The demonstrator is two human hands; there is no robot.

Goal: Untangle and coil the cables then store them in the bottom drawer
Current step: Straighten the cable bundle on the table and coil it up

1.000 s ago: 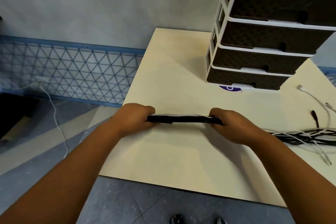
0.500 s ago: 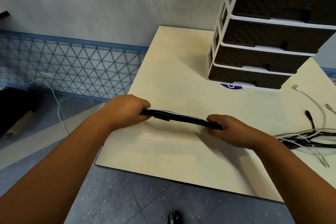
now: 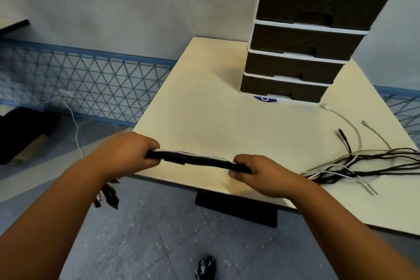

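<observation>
A bundle of black and white cables point(image 3: 197, 159) is stretched taut between my hands above the table's front left corner. My left hand point(image 3: 127, 154) is closed on its left end, and cable ends dangle below that wrist. My right hand point(image 3: 261, 173) is closed on the right part of the bundle. From there the cables fan out in a loose tangle point(image 3: 363, 163) across the table to the right. The drawer unit point(image 3: 302, 36) stands at the back of the table, all drawers closed. Its bottom drawer point(image 3: 284, 88) is dark brown with a white frame.
The cream table point(image 3: 216, 116) ends just below my hands, with grey tiled floor beneath. A black table foot point(image 3: 236, 209) sits under the edge. A blue mesh fence point(image 3: 91, 84) runs along the wall at left. A white cable point(image 3: 75, 125) trails on the floor there.
My hands have drawn back toward the table's front left edge, still holding the bundle. The view has pulled back and up, showing more floor and the drawer unit's top.
</observation>
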